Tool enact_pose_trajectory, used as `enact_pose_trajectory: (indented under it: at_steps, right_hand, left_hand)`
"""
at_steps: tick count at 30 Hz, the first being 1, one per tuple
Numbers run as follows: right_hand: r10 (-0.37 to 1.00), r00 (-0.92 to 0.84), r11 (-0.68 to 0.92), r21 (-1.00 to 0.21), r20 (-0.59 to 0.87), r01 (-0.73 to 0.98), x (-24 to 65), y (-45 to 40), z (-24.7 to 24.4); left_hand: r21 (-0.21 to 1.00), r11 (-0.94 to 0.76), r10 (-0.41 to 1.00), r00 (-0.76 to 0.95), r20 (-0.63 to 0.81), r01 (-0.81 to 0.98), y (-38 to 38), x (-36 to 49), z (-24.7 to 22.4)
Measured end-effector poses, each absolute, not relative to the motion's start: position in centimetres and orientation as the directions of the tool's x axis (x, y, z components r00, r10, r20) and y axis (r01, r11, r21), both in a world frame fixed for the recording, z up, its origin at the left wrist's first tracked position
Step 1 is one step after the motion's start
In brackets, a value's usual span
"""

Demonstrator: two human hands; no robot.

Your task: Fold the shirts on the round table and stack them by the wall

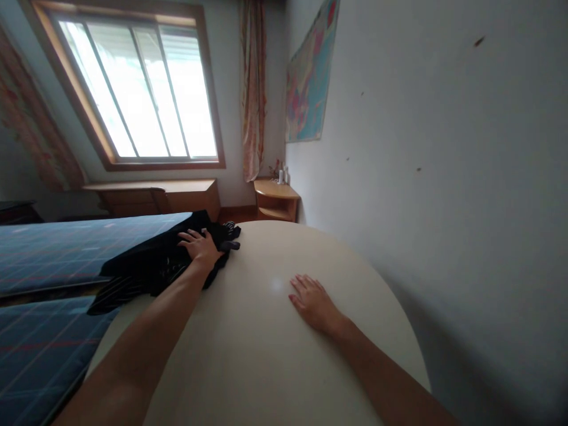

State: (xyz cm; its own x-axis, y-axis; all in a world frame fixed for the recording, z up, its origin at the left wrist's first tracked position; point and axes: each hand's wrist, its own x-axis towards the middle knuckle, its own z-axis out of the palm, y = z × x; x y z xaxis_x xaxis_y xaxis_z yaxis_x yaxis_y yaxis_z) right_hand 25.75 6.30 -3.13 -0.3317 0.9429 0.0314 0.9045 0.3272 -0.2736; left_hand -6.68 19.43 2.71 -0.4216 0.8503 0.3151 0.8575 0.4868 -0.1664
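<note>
My left hand (199,245) lies with fingers spread on a crumpled black garment (148,257). The cloth has some thin white stripes, and its exact kind is hard to tell. It is heaped at the left edge of a round cream table (266,349) and hangs over toward the blue plaid surface. Flat on the tabletop, right of the middle, rests my right hand (316,305), fingers stretched out and nothing in it.
A blue plaid bed-like surface (39,331) adjoins the table on the left. White wall (444,236) stands close on the right. Beyond are a wooden desk (189,192), a corner shelf (277,189) with small items, a window (146,94) and curtains (254,89).
</note>
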Motion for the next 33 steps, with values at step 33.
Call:
enact_pose_trajectory:
  at_steps: [33]
  right_hand:
    - [0.957,-0.266,0.284,-0.172,0.119,0.943,23.1,8.4,-2.5]
  left_hand:
    - [0.187,-0.327,0.94,0.299,0.164,0.926,7.4,4.0,-4.8]
